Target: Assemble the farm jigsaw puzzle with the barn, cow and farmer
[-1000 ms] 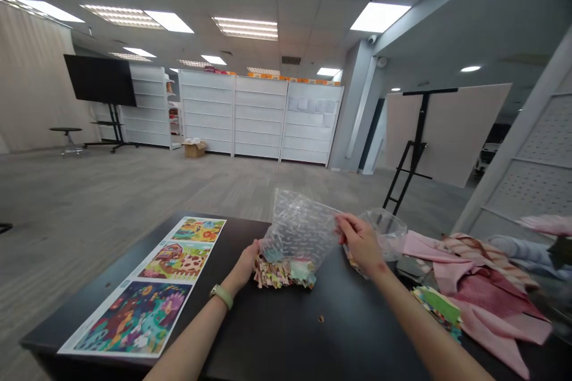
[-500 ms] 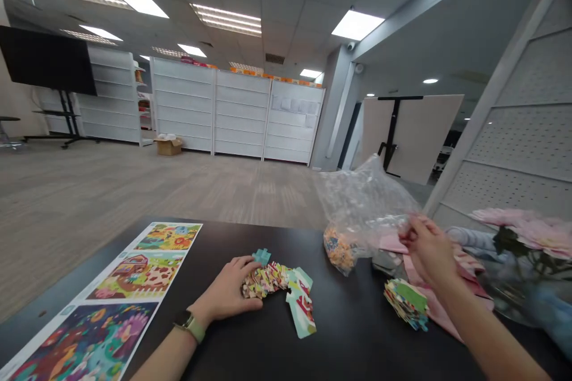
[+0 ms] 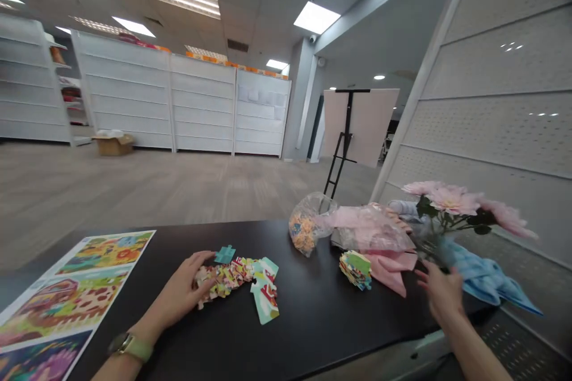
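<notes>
Matt black tabletop [image 3: 322, 303] — smooth, glossy clear plastic bag [image 3: 319, 208], soft pink cloth [image 3: 388, 266], cardboard puzzle pieces [image 3: 226, 277]

A black table [image 3: 308, 315] carries a long printed puzzle sheet [image 3: 75, 294] along its left edge, with a loose row of jigsaw pieces [image 3: 226, 278] and larger teal-edged pieces [image 3: 266, 293] just beside it near the front. A clear plastic bag [image 3: 306, 223] of pieces sits at the back edge, near a small stack of pieces [image 3: 355, 269], pink cloth [image 3: 388, 265] and, at the right end, blue cloth [image 3: 487, 280].
</notes>
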Tool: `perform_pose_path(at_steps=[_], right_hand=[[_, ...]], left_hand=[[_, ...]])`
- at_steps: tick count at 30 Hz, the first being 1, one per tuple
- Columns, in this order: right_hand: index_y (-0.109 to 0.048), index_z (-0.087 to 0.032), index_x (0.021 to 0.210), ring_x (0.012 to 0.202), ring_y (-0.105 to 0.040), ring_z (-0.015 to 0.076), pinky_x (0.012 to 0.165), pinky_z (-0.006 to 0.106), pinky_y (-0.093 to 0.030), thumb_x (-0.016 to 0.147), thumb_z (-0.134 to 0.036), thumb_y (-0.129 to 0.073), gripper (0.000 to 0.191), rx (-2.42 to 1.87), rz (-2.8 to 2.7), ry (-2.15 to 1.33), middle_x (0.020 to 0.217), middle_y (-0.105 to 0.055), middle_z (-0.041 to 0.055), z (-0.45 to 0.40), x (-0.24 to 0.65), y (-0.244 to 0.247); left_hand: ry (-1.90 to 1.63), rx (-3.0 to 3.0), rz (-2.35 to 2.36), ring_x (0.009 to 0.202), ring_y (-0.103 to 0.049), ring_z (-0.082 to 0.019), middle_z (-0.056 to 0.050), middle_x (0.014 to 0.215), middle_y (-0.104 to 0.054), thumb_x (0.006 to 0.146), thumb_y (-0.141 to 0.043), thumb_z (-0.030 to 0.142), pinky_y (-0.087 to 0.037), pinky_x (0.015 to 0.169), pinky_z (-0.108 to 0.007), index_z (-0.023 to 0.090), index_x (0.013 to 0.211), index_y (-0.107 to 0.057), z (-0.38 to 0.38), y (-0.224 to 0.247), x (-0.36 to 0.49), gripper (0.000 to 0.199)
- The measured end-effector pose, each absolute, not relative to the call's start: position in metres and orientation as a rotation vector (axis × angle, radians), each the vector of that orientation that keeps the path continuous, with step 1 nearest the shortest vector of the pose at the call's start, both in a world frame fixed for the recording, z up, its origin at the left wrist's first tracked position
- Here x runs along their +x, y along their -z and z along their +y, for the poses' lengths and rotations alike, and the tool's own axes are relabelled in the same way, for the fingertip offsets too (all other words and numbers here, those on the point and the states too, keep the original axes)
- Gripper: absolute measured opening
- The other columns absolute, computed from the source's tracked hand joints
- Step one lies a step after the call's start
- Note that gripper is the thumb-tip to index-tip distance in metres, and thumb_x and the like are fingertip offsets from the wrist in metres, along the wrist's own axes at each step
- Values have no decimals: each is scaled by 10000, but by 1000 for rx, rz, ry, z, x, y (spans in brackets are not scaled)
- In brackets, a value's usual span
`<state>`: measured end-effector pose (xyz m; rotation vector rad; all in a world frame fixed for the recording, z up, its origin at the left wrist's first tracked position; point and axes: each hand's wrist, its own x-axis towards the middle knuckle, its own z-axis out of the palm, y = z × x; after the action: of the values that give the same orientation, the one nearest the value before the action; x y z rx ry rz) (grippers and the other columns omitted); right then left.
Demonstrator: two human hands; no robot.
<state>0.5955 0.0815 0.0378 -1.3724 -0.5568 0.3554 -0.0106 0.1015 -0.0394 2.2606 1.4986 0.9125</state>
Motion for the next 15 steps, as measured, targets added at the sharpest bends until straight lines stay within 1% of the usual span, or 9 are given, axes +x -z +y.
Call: perform_pose_path(at_steps=[1,2,4,6,8,9,11,13,15], right_hand=[[-275,-260,1549,731,-610,135,498,229,-441,776,-259,-797,933,-1392,-564,-298,1375,-547,122,70,589,-31],[-294,-272,1545,752,-611,138,515,230,-452,742,-277,-804,951,-1402,-595,-266,1411,-526,117,60,578,-23],[-548,-235,1370,857,-659,212,592,268,-521,691,-367,-809,739,-1405,-773,-337,1304,-620,102,44,543,-9],[-616,-225,1252,1014,-670,286,719,334,-580,761,-507,-713,574,-1421,-1222,-379,1261,-649,112,36,490,2],[-628,-246,1257,1199,-622,307,887,392,-581,868,-511,-606,471,-1422,-1628,-452,1411,-569,126,36,427,5],[-611,-257,1311,1291,-574,312,981,426,-553,900,-505,-566,482,-1419,-1805,-506,1510,-489,128,40,396,5],[-480,-248,1492,1495,-351,337,1192,513,-362,904,-500,-574,646,-1453,-2083,-545,1649,-309,132,54,339,3],[-332,-221,1595,1569,-124,369,1248,559,-215,853,-531,-649,864,-1506,-2267,-509,1708,-147,141,74,298,3],[-274,-222,1620,1571,-45,394,1247,599,-159,825,-556,-687,956,-1516,-2397,-445,1717,-97,148,94,274,6]], left_hand=[[-872,2272,1513,1406,-472,-352,-131,1524,-521,947,-544,607,-388,1166,-515,224,1488,-493,102,38,-10,665],[-822,2283,1527,1444,-424,-370,-132,1563,-480,889,-622,643,-361,1182,-527,234,1524,-453,104,35,-10,774],[-701,2290,1547,1484,-350,-420,-129,1598,-442,767,-725,716,-336,1182,-576,267,1522,-472,112,30,-7,914],[-597,2280,1551,1489,-341,-430,-118,1582,-472,816,-660,732,-335,1167,-603,289,1434,-584,123,25,-6,765],[-549,2265,1549,1493,-349,-404,-101,1563,-501,907,-569,681,-315,1172,-601,292,1364,-644,132,21,-4,605],[-546,2257,1548,1497,-346,-392,-93,1561,-506,939,-535,643,-305,1175,-597,290,1348,-653,135,20,-4,553],[-576,2245,1547,1502,-340,-375,-82,1554,-517,964,-511,573,-292,1182,-584,279,1323,-665,135,19,-2,489],[-637,2237,1539,1485,-374,-347,-71,1507,-572,975,-496,520,-297,1188,-541,265,1290,-678,131,19,0,445],[-705,2226,1522,1415,-478,-296,-54,1412,-654,995,-457,483,-335,1178,-464,260,1270,-680,128,19,-1,418]])
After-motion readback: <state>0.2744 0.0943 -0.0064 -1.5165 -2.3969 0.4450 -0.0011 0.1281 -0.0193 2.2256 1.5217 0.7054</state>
